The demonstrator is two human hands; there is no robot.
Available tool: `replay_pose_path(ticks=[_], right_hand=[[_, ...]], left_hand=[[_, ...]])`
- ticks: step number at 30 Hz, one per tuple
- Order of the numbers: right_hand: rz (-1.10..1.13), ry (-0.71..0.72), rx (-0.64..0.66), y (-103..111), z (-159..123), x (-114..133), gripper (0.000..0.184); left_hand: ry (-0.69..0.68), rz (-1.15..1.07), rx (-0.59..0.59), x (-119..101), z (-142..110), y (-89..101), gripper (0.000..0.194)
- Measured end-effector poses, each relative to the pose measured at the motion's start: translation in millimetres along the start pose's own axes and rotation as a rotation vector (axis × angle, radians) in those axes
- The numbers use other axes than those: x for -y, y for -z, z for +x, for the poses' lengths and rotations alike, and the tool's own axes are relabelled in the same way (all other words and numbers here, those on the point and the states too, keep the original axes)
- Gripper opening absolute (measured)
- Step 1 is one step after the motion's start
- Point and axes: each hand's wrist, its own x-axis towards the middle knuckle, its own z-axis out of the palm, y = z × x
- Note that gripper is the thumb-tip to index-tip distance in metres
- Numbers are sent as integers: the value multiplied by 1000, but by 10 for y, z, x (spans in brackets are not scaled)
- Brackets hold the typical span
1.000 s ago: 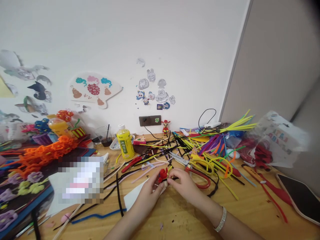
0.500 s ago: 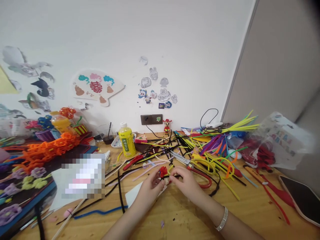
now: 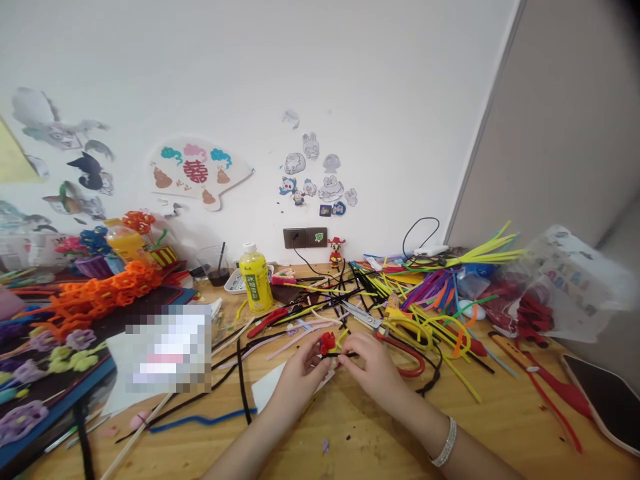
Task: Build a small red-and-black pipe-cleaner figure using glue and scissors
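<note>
Over the wooden desk (image 3: pixel 380 440) both my hands pinch a small red pipe-cleaner figure (image 3: pixel 327 343). My left hand (image 3: pixel 299 378) grips it from the left, fingers closed around its lower part. My right hand (image 3: pixel 373 365), with a silver bracelet (image 3: pixel 443 441) on the wrist, pinches a thin black pipe cleaner that sticks out of the figure's right side. A white sheet of paper (image 3: pixel 265 393) lies under my left hand. Red-handled scissors (image 3: pixel 395 340) lie just beyond my right hand.
A heap of coloured pipe cleaners (image 3: pixel 430 300) covers the desk's right half, beside a plastic bag (image 3: pixel 555 287) and a dark tablet (image 3: pixel 605 400). A yellow bottle (image 3: pixel 256 279) stands at the back. Orange and purple pipe-cleaner flowers (image 3: pixel 95 293) lie at the left.
My hands have stayed on the red figure, with only small shifts of the fingers. The view has drifted slightly left and up.
</note>
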Motion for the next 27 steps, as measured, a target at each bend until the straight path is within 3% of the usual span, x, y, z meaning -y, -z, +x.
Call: replay_pose_path(ticks=[8, 16, 27], right_hand=[[-32, 7, -25, 27, 10, -2, 11], [-209, 157, -7, 75, 1, -6, 9], [-238, 149, 47, 73, -19, 39, 11]], left_hand=[[28, -52, 3, -28, 0, -11, 52], [26, -28, -10, -13, 9, 2, 52], [4, 11, -4, -20, -3, 8, 49]])
